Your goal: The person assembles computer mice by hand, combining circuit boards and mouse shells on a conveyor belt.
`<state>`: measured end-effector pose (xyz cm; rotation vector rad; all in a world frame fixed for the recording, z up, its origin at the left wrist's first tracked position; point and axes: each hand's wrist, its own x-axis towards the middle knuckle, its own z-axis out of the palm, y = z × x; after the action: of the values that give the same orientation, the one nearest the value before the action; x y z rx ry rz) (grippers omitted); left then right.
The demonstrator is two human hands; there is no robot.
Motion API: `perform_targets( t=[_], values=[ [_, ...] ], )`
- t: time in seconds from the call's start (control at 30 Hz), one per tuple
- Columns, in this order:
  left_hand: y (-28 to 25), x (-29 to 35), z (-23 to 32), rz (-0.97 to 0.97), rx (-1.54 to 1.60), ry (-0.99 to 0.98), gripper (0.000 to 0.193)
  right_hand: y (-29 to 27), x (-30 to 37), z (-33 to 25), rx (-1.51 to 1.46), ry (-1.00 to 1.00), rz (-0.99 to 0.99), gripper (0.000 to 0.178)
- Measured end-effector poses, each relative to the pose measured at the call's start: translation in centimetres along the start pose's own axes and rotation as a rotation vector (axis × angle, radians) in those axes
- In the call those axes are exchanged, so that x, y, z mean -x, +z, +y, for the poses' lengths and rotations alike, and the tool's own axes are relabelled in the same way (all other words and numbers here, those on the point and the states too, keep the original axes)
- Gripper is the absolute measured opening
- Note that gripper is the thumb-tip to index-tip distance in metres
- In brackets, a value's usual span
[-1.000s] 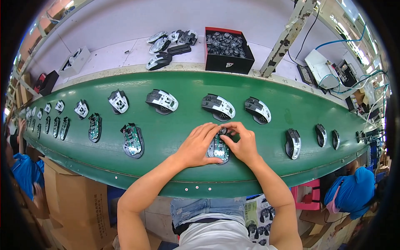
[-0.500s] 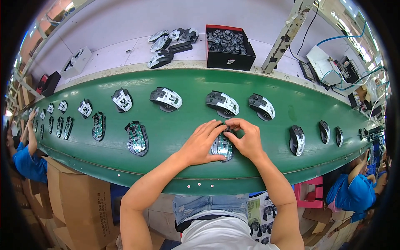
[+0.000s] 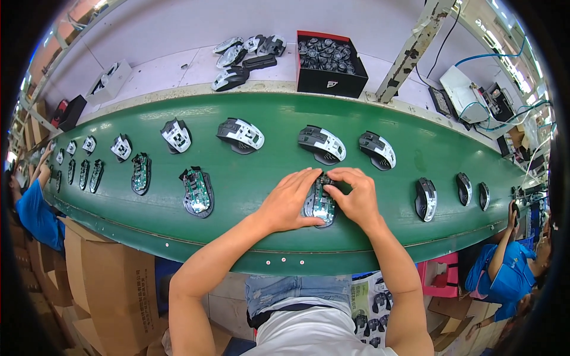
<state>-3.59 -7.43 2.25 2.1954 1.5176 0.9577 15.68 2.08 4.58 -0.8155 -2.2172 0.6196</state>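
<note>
An opened computer mouse base with a green circuit board (image 3: 322, 207) lies on the green bench in front of me. My left hand (image 3: 291, 202) grips it along its left side, thumb across the near end and fingers reaching to the far end. At that far end my right hand (image 3: 357, 194) is closed in a pinch, thumb and forefinger against the dark parts there. Whatever sits between those fingertips is mostly hidden. To the left lies another mouse base with a bare board (image 3: 198, 193). Beyond my hands rest grey-and-white mouse top shells (image 3: 322, 144).
Mouse shells and bases are spread in rows along the green bench (image 3: 261, 178). On the back shelf stand a black-and-red box (image 3: 332, 86) of small round dark parts and a pile of shells (image 3: 230, 77). A chipped post (image 3: 409, 53) rises at right. Co-workers (image 3: 504, 267) sit at both ends.
My right fingers have shifted slightly at the mouse base's far end, where a dark round part showed before. My left hand keeps its grip. The co-worker at right has raised an arm.
</note>
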Motion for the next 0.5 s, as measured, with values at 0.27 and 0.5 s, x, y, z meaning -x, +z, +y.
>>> perform_targets(
  t=[0.27, 0.5],
  values=[
    [0.2, -0.1, -0.1, 0.027, -0.004, 0.035, 0.106, -0.8, -0.8, -0.2, 0.167, -0.075, -0.092, 0.027],
    [-0.4, 0.5, -0.2, 0.009, -0.085, 0.042, 0.096, -0.8, -1.5, 0.7, -0.108, -0.061, -0.042, 0.029]
  ],
)
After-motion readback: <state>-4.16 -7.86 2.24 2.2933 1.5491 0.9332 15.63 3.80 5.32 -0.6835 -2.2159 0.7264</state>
